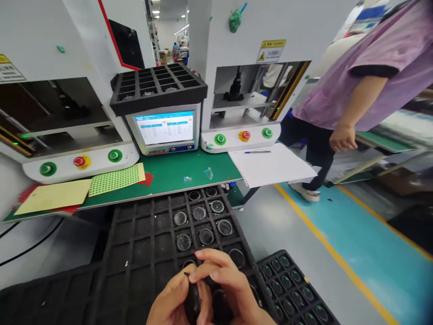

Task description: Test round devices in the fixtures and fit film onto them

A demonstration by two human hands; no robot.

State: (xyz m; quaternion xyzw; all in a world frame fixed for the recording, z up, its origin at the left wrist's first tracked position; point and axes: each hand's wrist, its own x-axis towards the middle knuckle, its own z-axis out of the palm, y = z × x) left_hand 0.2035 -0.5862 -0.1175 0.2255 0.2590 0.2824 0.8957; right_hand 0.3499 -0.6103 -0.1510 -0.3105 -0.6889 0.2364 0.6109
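Note:
Low in the view, my left hand (174, 295) is closed around a small dark rounded part (192, 300), held on edge between thumb and fingers. My right hand (230, 282) comes in from the right with bent fingers, its fingertips meeting the left thumb at the part's top edge. Whether the right fingers grip the part or something tiny on it is hidden. Both hands are above a black foam tray (142, 246). Round black pieces with shiny rims, such as this watch-case-like disc (206, 236), sit in the tray's right-hand compartments.
A green bench (169, 169) carries two white press machines, a screen (164, 128) with a black tray (158, 88) on top, sticker sheets (117, 179), and papers (270, 164) with a pen. Another filled tray (291, 286) lies lower right. A person (365, 85) stands at the right.

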